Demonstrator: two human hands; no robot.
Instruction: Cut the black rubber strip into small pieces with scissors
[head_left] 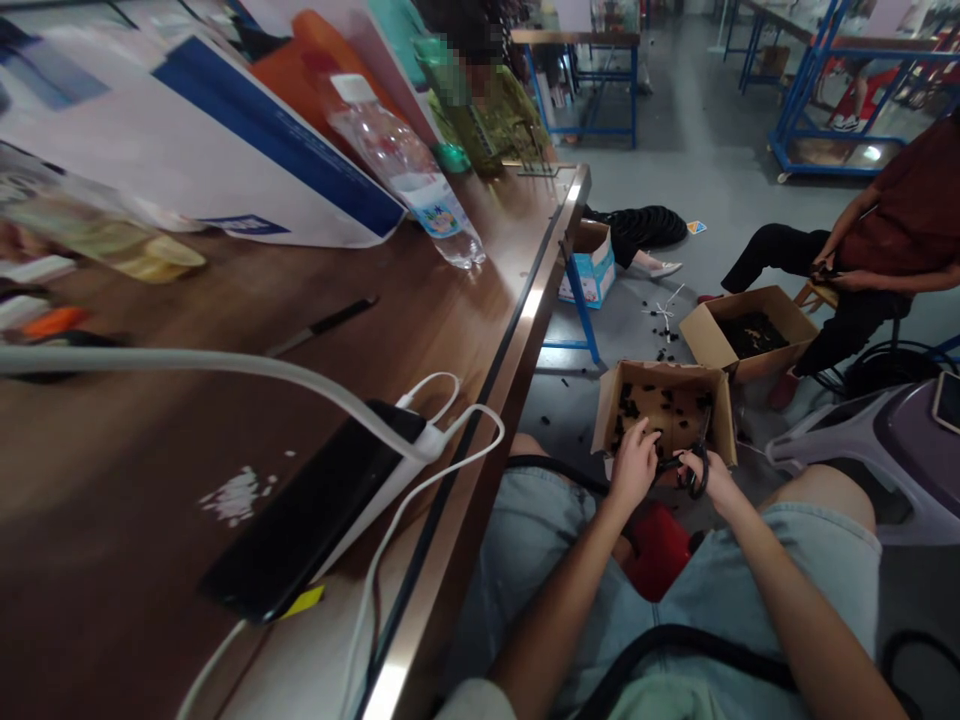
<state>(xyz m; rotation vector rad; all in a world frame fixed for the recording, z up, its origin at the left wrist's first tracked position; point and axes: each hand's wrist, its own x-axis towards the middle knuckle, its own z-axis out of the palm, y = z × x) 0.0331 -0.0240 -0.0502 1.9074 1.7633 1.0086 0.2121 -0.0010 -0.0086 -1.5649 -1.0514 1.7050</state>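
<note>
Black scissors (pixel 705 468) sit gripped in the right hand (pixel 719 482) over the cardboard box (pixel 723 405). Beside them, I cannot tell whether the left hand (pixel 632 468) pinches anything; careful finger clearance matters.

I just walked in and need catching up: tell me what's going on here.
Someone seated works over an open cardboard box with small black pieces in it. Their right hand holds what look like black-handled scissors; the left hand is beside them, its grip unclear. A thick black tube crosses their lap. To the right, another person handles something small and dark by a second box.
</note>
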